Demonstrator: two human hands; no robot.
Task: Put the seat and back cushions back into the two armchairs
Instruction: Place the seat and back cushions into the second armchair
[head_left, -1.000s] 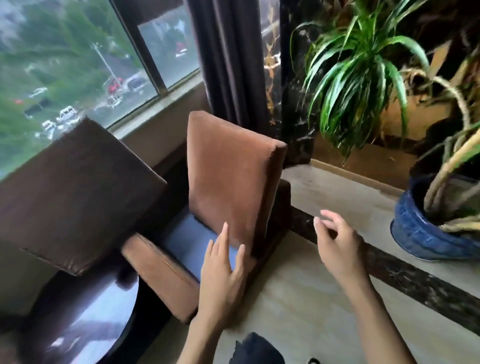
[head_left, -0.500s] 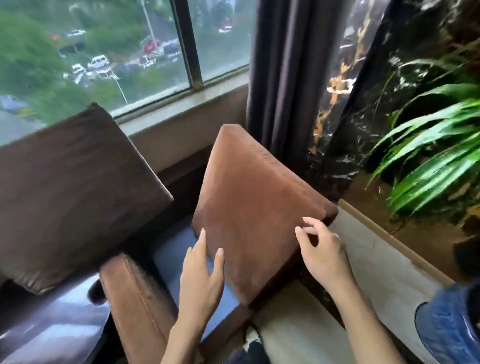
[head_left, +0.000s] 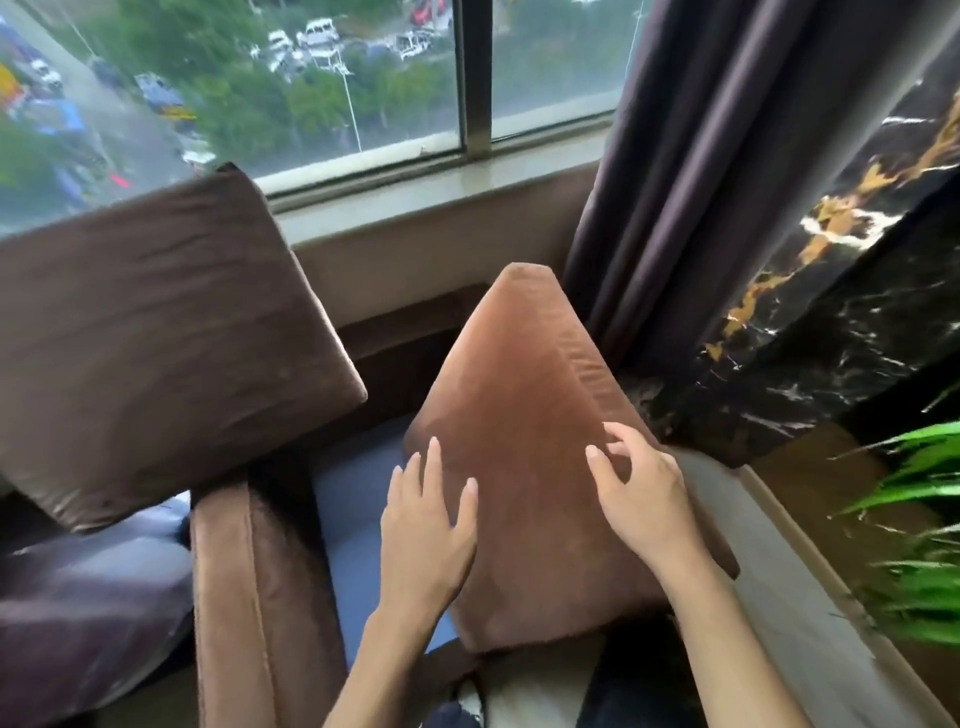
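I have both hands spread flat, the left hand (head_left: 426, 525) and right hand (head_left: 644, 499), gripping nothing, on the rust cushion (head_left: 524, 441) standing tilted over the blue seat base (head_left: 353, 499), so it may topple toward the curtain (head_left: 691, 156).

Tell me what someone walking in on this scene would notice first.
First, the rust-brown velvety cushion standing tilted on edge in the middle, over the armchair's blue seat base, with the left hand flat on its face and the right hand at its right edge, fingers spread. Next, the big dark brown square cushion propped at the left, and the rainy window behind.
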